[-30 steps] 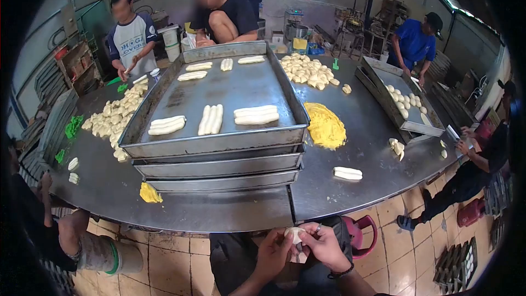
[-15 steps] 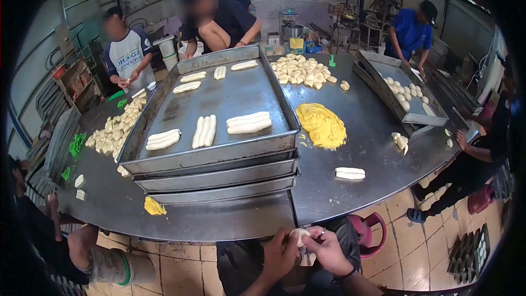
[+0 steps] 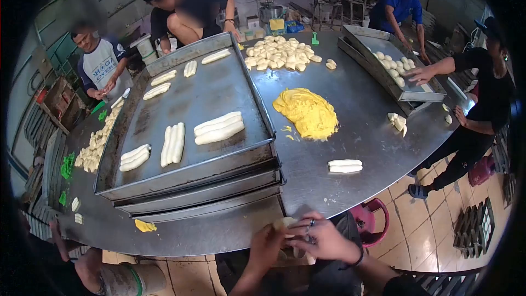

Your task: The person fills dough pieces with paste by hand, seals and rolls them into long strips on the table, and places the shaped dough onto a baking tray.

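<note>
At the front edge of the metal table [image 3: 241,230], my left hand [image 3: 266,249] is closed on a small pale dough piece [image 3: 285,222]. My right hand [image 3: 323,238], with rings on its fingers, is closed on the same piece from the other side; the fingers partly hide it. Beyond my hands, to the right, two joined dough strips [image 3: 345,166] lie on the table. A yellow filling mound [image 3: 307,114] rests farther back. Left of it stands a stack of metal trays, the top tray [image 3: 192,104] holding several rolled dough strips [image 3: 219,127].
Cut dough pieces [image 3: 282,53] are heaped at the back, others [image 3: 98,145] at the left. Another tray [image 3: 422,96] with dough balls stands at the right, where a person in black [image 3: 482,82] reaches in. More people stand around the table. A pink stool [image 3: 378,222] is below the edge.
The view has shifted, and my hands sit slightly higher against the table edge, still on the dough. The person in black at the right now reaches over the tray of dough balls.
</note>
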Demonstrator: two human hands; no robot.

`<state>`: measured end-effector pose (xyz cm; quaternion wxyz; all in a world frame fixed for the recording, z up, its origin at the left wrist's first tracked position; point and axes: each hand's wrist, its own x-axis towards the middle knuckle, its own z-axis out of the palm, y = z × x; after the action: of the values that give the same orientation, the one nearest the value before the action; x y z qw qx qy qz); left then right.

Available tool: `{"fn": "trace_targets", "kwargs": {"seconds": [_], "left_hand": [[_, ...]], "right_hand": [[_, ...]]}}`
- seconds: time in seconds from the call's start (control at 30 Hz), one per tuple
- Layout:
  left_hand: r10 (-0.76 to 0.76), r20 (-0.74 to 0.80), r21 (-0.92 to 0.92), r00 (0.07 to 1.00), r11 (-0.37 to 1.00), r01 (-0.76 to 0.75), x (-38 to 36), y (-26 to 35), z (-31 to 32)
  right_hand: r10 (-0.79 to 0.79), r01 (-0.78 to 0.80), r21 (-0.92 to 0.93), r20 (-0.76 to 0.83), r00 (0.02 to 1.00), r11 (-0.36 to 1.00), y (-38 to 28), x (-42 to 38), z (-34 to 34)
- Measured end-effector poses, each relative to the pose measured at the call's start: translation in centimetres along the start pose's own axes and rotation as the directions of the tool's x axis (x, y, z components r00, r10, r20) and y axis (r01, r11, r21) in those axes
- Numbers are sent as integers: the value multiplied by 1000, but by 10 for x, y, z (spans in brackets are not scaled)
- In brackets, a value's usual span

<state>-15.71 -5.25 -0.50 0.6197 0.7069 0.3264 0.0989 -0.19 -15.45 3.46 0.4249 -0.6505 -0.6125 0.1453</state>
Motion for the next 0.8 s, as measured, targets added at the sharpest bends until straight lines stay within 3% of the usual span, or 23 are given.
{"fn": "trace_targets", "kwargs": {"seconds": [0.03,0.07,0.1,0.13,0.17,0.23,0.3,0.43,0.5,0.53,0.57,0.67,0.7,0.77,0.8], "left_hand": [[-74,-48,-261,996,963,58,0,-2,-4],[-156,-78,-506,985,857,96,1,-4,-9],[-165,-78,-510,983,854,102,1,-3,-15],[-122,-105,-596,987,802,35,1,0,-20],[-82,-137,-675,987,737,-32,1,2,-25],[-95,-129,-659,987,752,-14,2,-3,-31],[-97,-159,-680,982,732,-38,8,-9,-36],[-76,-103,-815,992,579,-41,6,-10,-43],[-100,-128,-809,987,586,-45,7,0,-42],[-102,-127,-810,987,585,-44,9,-1,-42],[-86,-143,-800,986,597,-64,9,-4,-41],[-79,-171,-742,982,666,-76,10,-15,-39],[-84,-175,-688,981,723,-61,9,-14,-39],[-91,-202,-683,975,727,-73,9,-7,-38],[-84,-232,-675,969,731,-98,9,-2,-37]], "right_hand": [[-32,24,82,102,994,996,3,11,-11],[43,-48,60,73,996,997,8,24,-27],[79,-80,30,48,996,996,26,39,-44],[270,-266,64,-59,961,962,36,57,-59],[229,-284,-227,-240,943,932,52,77,-73],[145,-314,-547,-330,933,776,114,104,-90],[123,-289,-623,-295,947,727,144,122,-101],[246,-410,-542,-350,904,734,194,154,-115],[447,-568,-535,-352,822,625,203,161,-111],[326,-506,-514,-402,856,693,209,160,-106],[325,-503,-516,-400,857,693,212,160,-109],[443,-555,-292,-369,817,779,191,164,-120],[450,-558,-289,-364,815,778,195,162,-115],[192,-432,-519,-451,871,737,203,155,-105],[195,-426,-503,-447,873,752,201,155,-103]]}}
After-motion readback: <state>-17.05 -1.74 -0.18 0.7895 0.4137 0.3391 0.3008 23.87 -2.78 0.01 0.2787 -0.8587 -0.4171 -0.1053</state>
